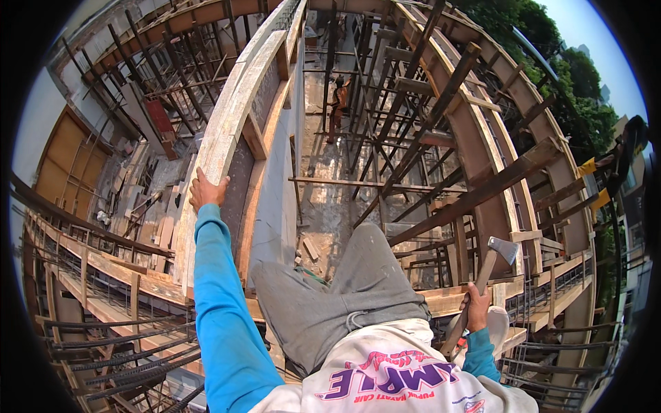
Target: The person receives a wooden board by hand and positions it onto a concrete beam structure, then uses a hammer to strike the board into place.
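My left arm reaches out over a long pale formwork board. On its upper face rests my left hand, fingers and thumb spread apart across the wood. At the right, close to my hip, my right hand is closed around the wooden handle of a hatchet. The hatchet points up, and its grey metal head stands clear above my fist. Below my fist the handle runs down beside my shirt. I sit high on the framework with my knees bent, in grey trousers.
Below me, wooden props and braces crowd a deep open bay, where another person stands. Bent rebar sticks out at the lower left. A slanting timber crosses at the right. Side formwork runs along the left.
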`<state>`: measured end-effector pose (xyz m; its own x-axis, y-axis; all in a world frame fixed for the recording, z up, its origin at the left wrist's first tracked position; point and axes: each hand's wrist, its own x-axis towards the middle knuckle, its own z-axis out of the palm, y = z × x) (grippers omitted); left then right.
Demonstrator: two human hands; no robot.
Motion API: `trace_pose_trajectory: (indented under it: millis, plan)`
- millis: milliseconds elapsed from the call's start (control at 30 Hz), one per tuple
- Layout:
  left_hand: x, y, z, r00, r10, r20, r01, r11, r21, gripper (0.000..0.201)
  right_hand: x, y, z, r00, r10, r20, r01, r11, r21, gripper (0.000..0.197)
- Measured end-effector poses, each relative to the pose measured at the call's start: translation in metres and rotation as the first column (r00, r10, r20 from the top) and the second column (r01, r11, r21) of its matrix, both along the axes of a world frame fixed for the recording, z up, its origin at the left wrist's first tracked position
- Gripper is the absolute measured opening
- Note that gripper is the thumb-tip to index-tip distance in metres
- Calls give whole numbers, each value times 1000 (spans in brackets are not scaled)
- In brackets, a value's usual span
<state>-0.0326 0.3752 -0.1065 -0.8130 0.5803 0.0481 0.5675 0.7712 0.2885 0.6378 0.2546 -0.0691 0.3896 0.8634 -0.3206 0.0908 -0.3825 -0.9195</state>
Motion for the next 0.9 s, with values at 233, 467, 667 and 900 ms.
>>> trace_pose_trajectory:
  millis: [233, 467, 667, 900]
  plan:
    - [-2, -2, 10, 999, 11, 32, -10, 1000, -29, 93, 53, -25, 12, 965, -234, -120, 231, 972, -40, 24]
    - [-4, 26, -15, 996, -55, -73, 51, 997, -63, 98, 146, -125, 25, 998, 62, 4, -55, 910, -411, 29]
    - [-94, 2, -51, 994, -5, -109, -3, 997, -78, 106, 158, -143, 35, 960, 229, -158, -276, 699, -660, 27]
    - [-61, 17, -50, 989, -95, -115, 88, 994, -66, 105, 157, -158, -7, 963, 271, 9, -154, 573, -805, 32]
